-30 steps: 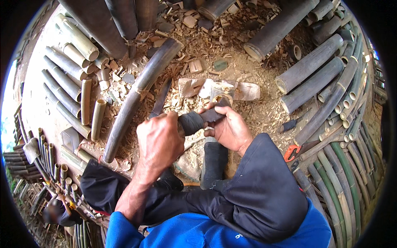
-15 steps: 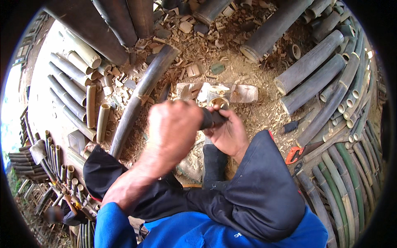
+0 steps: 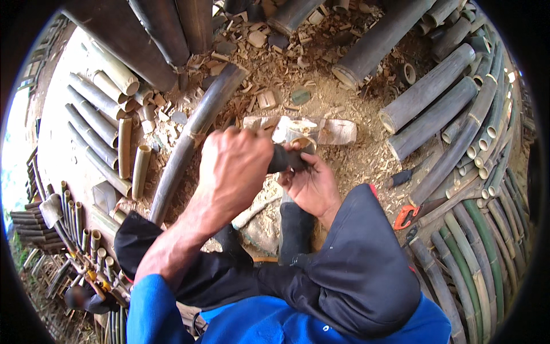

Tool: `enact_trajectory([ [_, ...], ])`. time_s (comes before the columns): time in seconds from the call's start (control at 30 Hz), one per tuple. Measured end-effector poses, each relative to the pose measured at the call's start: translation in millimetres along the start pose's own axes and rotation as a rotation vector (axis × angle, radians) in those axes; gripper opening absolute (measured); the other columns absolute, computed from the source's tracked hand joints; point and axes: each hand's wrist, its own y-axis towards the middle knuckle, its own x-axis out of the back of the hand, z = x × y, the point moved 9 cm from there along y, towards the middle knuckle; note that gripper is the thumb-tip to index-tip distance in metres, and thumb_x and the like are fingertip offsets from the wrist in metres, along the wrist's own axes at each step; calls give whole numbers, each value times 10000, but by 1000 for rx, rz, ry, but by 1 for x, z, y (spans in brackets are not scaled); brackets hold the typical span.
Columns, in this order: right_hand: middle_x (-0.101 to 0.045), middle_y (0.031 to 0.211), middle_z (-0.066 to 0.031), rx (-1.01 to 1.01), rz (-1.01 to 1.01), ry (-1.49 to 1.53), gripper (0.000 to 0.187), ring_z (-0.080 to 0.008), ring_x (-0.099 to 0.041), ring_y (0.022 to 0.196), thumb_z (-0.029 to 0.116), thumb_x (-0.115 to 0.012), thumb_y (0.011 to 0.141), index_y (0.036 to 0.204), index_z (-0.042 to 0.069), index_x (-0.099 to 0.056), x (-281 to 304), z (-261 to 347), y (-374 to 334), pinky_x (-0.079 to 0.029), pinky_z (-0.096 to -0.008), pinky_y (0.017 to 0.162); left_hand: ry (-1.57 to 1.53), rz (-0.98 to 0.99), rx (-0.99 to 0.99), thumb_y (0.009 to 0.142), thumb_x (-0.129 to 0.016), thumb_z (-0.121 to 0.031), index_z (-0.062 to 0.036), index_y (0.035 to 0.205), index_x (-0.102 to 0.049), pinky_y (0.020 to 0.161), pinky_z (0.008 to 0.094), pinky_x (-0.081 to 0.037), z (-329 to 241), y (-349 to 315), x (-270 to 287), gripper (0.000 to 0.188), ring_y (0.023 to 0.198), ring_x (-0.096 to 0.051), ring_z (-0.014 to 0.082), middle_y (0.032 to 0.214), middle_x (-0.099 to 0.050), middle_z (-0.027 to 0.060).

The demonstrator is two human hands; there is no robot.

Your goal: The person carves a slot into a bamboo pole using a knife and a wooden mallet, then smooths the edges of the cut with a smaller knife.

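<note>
My left hand (image 3: 236, 163) is closed round the black handle of a knife (image 3: 279, 159). Beyond its knuckles only a little of the dark pointed blade shows. The handle's right end meets or overlaps a short dark-skinned bamboo piece (image 3: 300, 159), held in the curled fingers of my right hand (image 3: 312, 186); whether they touch is unclear. A pale, hollow opening shows at the piece's far side. Just past it lies a pale wooden block (image 3: 337, 132) with a notched, light-coloured middle. Both hands are close together above my dark-trousered legs, in front of a dark boot (image 3: 295, 226).
Wood chips and shavings (image 3: 355, 155) cover the ground. A long dark bamboo pole (image 3: 192, 135) slants at left, beside cut tubes (image 3: 94, 135). Thick bamboo lengths (image 3: 427, 89) lie at right, near an orange-handled saw (image 3: 405, 217). Another person (image 3: 86, 298) is at the lower left.
My left hand has shifted slightly left with the knife, and less of the blade shows past it. My right hand has moved slightly left and stays on the bamboo piece.
</note>
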Motion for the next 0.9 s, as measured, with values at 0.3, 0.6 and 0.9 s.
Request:
enact_trajectory([
  [0.3, -705, 1080, -195, 1, -37, -445, 169, -278, -704, 848, 124, -534, 997, 1111, 20, -604, -17, 5, 9, -608, -461, 812, -484, 283, 514, 631, -777, -162, -5, 803, -753, 707, 432, -579, 51, -47, -48, 234, 706, -730, 324, 738, -721, 190],
  [0.6, -714, 1066, -136, 81, -68, -479, 159, -211, -687, 781, 175, -533, 992, 1090, 89, -625, 3, 1, 10, -589, -357, 678, -389, 117, 347, 758, -701, -114, -6, 916, -679, 686, 431, -562, 38, -58, -50, 192, 739, -704, 365, 811, -698, 207],
  [0.9, -707, 1062, -99, 61, 4, -177, 157, -180, -651, 791, 154, -481, 993, 1062, 102, -613, -12, 14, 5, -609, -398, 723, -114, 268, 132, 727, -682, -33, 13, 808, -687, 658, 413, -575, -19, 4, 25, 93, 718, -727, 303, 736, -699, 165],
])
